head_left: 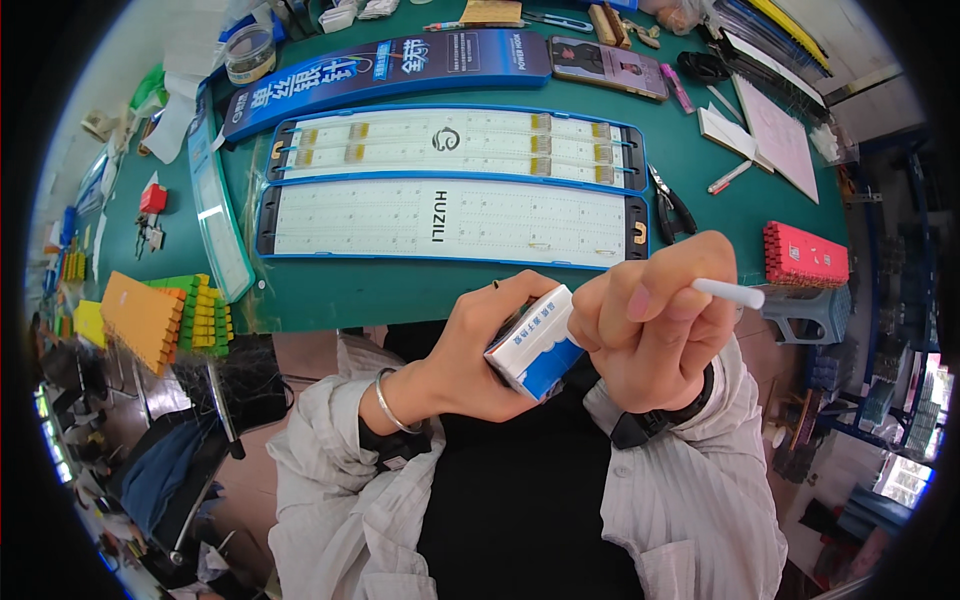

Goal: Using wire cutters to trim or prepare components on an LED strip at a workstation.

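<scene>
My left hand (465,345) is closed around a white and blue cigarette pack (545,345), held tilted at the table's near edge. Just right of it, my right hand (660,320) is raised and pinches a white cigarette (728,292) between thumb and fingers. The cigarette points out to the right. My right fingers hide the pack's right end. Beyond both hands lies an opened flat blue case (355,222) with white ruled panels, several small yellowish bundles strapped in its far half.
On the green table (700,265) lie black pliers (672,205), a phone (607,68), a long blue box (390,75), a teal case (218,230) and a red notched block (805,253). Orange and green notched boards (145,318) jut over the left edge. A grey stool (805,315) stands at right.
</scene>
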The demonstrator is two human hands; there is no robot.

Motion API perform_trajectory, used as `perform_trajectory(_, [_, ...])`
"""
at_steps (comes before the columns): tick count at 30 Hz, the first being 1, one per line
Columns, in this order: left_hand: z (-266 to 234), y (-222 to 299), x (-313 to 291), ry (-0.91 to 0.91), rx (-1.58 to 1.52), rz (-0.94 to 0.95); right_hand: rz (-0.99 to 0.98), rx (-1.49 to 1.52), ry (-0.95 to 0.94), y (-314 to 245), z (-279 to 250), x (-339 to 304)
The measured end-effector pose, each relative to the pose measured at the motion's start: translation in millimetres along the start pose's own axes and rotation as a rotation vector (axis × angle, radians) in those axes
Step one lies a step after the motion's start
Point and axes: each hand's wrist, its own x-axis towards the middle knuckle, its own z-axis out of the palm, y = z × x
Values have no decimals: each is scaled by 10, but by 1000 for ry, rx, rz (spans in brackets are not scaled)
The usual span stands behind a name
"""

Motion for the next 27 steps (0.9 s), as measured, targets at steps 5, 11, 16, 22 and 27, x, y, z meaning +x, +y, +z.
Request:
perform_trajectory(5, [-44, 9, 10, 85, 85, 69, -61, 109, -27, -32, 82, 148])
perform_trajectory(11, [-308, 151, -3, 101, 290, 255, -85, 383, 105, -125, 282, 437])
perform_trajectory(16, [-345, 106, -335, 95, 220, 170, -134, 572, -39, -209, -31, 378])
perform_trajectory(22, [-205, 68, -886, 178, 126, 137, -104, 478, 57, -378, -218, -84])
perform_trajectory(27, [-109, 55, -1248, 206, 152, 79, -39, 326, 245, -427, -291, -518])
